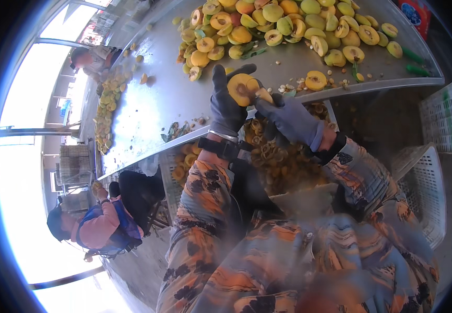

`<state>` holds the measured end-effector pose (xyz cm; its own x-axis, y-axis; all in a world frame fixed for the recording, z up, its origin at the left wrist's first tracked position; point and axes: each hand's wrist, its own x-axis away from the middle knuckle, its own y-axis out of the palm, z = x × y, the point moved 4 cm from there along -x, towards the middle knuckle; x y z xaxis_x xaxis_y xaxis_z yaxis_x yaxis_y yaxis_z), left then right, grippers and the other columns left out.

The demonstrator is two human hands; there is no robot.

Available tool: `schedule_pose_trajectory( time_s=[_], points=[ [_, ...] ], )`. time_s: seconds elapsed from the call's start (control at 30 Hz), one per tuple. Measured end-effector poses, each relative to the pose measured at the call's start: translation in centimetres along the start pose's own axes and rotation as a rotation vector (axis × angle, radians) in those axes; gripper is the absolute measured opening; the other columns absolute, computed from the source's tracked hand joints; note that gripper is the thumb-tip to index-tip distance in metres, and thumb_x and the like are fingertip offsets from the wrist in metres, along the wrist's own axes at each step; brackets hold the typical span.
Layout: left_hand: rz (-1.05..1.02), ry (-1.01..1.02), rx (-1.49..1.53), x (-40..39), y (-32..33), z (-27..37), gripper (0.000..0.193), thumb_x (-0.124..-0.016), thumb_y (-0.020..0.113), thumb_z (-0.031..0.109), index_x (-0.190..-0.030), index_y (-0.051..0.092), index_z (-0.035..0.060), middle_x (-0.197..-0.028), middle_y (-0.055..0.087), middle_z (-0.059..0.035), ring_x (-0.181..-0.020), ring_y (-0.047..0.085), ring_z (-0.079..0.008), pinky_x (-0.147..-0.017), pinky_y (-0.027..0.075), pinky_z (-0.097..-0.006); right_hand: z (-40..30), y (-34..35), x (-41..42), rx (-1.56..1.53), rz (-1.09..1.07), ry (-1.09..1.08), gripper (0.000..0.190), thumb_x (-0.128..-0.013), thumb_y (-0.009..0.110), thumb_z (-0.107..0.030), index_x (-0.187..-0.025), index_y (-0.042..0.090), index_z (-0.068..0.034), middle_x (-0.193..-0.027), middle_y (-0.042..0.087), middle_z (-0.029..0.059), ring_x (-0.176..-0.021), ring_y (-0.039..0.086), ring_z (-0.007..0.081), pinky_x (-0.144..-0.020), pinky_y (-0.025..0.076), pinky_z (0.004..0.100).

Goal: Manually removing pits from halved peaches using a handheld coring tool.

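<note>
My left hand point(228, 103), in a grey glove, holds a halved yellow stone fruit point(241, 89) with its cut face up and a brownish hollow at the centre. My right hand point(290, 119), gloved too, is closed at the fruit's right edge. A small yellow fruit piece point(264, 96) shows at its fingertips; whether a tool is also in that hand is hidden. Both hands are above the near edge of a metal table point(187, 101). Beyond them lies a heap of whole and halved stone fruit point(249, 23). One cut half point(316, 80) rests apart, near the table's edge.
Below my hands, a container holds many curled fruit pieces point(284, 168). White plastic crates point(421, 191) stand at right. Two green-handled tools point(417, 70) lie at the table's right corner. Pits and leaves point(183, 129) litter the edge. A seated person point(104, 227) and another worker point(97, 60) are at left.
</note>
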<state>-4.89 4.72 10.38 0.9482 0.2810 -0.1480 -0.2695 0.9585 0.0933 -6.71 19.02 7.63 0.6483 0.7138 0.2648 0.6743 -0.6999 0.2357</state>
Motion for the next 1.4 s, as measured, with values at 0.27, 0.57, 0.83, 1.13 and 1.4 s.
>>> schedule_pose_trajectory(
  time_s=[0.27,0.57,0.83,1.13,1.4],
  points=[
    [-0.209,0.054,-0.024,-0.7,-1.8,-4.3,0.049,-0.106,0.049,0.031,-0.144,0.034,0.0049,-0.111,0.070,-0.0174,-0.092,0.069,-0.0246,-0.084,0.057,-0.0360,1.8,0.3,-0.2,0.157,0.000,-0.015,0.046,-0.100,0.055,-0.037,-0.113,0.057,0.008,-0.080,0.069,0.0131,-0.057,0.069,0.0180,-0.042,0.053,0.0310],
    [-0.192,-0.137,-0.054,-1.1,-3.0,-0.7,0.057,-0.103,0.047,0.051,-0.103,0.071,-0.0010,-0.094,0.073,-0.0078,-0.086,0.067,-0.0139,-0.082,0.053,-0.0280,3.5,3.7,-1.0,-0.075,0.006,-0.102,0.038,-0.101,0.058,-0.034,-0.111,0.055,0.003,-0.065,0.058,0.0063,-0.048,0.060,0.0161,-0.040,0.048,0.0303],
    [0.046,-0.145,-0.155,1.6,-2.6,2.4,0.070,-0.095,0.053,0.065,-0.091,0.075,-0.0010,-0.078,0.070,-0.0081,-0.072,0.064,-0.0145,-0.071,0.055,-0.0309,4.0,6.0,-0.3,-0.150,-0.044,-0.072,0.038,-0.099,0.060,-0.035,-0.106,0.060,0.002,-0.075,0.064,0.0057,-0.054,0.063,0.0149,-0.050,0.052,0.0292],
    [0.105,-0.048,-0.132,0.9,-1.2,-5.5,0.089,-0.097,0.028,0.071,-0.102,0.072,-0.0056,-0.082,0.072,-0.0127,-0.074,0.068,-0.0221,-0.076,0.055,-0.0302,5.1,2.2,0.3,0.098,0.023,0.116,0.037,-0.098,0.058,-0.031,-0.110,0.059,0.004,-0.076,0.069,0.0131,-0.058,0.070,0.0208,-0.045,0.054,0.0319],
    [0.145,0.005,-0.096,0.9,-0.7,-4.3,0.062,-0.102,0.049,0.051,-0.090,0.076,-0.0042,-0.083,0.074,-0.0102,-0.075,0.064,-0.0120,-0.075,0.052,-0.0268,5.0,2.2,0.5,0.093,0.026,0.239,0.038,-0.099,0.056,-0.034,-0.109,0.058,0.003,-0.068,0.066,0.0116,-0.049,0.066,0.0190,-0.040,0.052,0.0294]
  ],
)
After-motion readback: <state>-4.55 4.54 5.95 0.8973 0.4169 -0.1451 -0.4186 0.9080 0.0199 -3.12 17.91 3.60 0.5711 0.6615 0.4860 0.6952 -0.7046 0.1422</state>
